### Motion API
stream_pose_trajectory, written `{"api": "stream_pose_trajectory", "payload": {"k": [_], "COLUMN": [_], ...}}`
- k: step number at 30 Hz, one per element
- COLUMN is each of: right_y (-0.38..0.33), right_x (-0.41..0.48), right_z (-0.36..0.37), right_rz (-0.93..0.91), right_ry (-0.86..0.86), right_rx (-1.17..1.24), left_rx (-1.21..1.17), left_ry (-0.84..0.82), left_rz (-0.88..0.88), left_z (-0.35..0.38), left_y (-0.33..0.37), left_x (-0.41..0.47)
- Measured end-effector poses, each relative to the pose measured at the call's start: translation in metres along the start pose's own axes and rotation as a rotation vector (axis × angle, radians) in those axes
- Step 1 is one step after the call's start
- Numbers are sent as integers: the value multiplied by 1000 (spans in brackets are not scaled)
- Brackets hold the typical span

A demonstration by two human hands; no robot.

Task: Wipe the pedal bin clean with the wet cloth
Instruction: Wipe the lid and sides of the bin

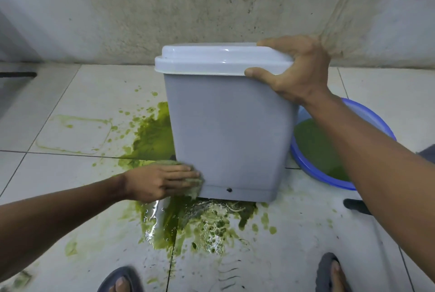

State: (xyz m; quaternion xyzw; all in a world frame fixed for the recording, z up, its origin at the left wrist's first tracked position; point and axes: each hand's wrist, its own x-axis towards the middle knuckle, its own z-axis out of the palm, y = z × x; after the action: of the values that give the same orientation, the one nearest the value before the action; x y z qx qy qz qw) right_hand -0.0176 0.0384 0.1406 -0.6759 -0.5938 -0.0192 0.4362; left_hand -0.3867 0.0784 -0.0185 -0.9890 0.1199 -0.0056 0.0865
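Lower left of the frame: the left hand (162, 181) lies flat, fingers straight and together, pressing a green-stained wet cloth (194, 187) against the lower left edge of the grey rectangular plastic pedal bin (228, 127). Part of the cloth shows above the knuckles and part below the fingertips. Centre of the frame: the pedal bin stands on the white tiled floor (82, 94), close in front of the stained grey concrete wall (211, 4). Its pale blue-white plastic lid (211, 61) is closed. A small black stud (228, 190) sits on the base band of the near face. A green liquid spill (153, 134) spreads over the tiles left of the bin and pools, wet and bubbled, in front of its base. Upper right of centre: the right hand (296, 68) grips the right corner of the lid, fingers curled over the top, thumb pressed on the front rim. Right of the bin, just beside it and partly behind the right forearm: a round blue plastic basin (302, 162) holding green liquid. Bottom edge: two feet in dark sandals (128, 273), one left of centre, one at lower right.
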Motion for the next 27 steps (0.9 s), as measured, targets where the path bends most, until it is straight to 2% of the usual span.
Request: {"api": "stream_pose_trajectory", "payload": {"k": [3, 5, 9, 13, 15, 17, 22, 23, 27], "right_y": [-1, -1, 0, 0, 0, 0, -3, -3, -7], "right_x": [2, 1, -3, -3, -2, -1, -1, -3, -11], "right_z": [-1, -1, -2, -1, 0, 0, -3, -5, -11], "right_rz": [0, -5, -15, -32, -37, -38, -48, -49, -77], "right_ry": [-8, -6, -7, 9, 14, 17, 26, 24, 22], "right_rx": [-4, -5, -2, -1, 7, 4, 0, -1, 2], "left_rx": [-37, 2, 38, 53, 88, 91, 81, 82, 24], "left_ry": [152, 210, 162, 47, 38, 77, 303, 340, 403], "left_rz": [-183, -212, -172, 25, 61, -17, -406, -434, -357], "left_z": [-34, -37, -3, 22, 20, 6, -67, -77, -101], "left_y": [-13, -14, 5, 27, 20, 1, -53, -56, -39], "left_x": [40, 75, 109, 81, 58, 42, 68, 81, 116]}}
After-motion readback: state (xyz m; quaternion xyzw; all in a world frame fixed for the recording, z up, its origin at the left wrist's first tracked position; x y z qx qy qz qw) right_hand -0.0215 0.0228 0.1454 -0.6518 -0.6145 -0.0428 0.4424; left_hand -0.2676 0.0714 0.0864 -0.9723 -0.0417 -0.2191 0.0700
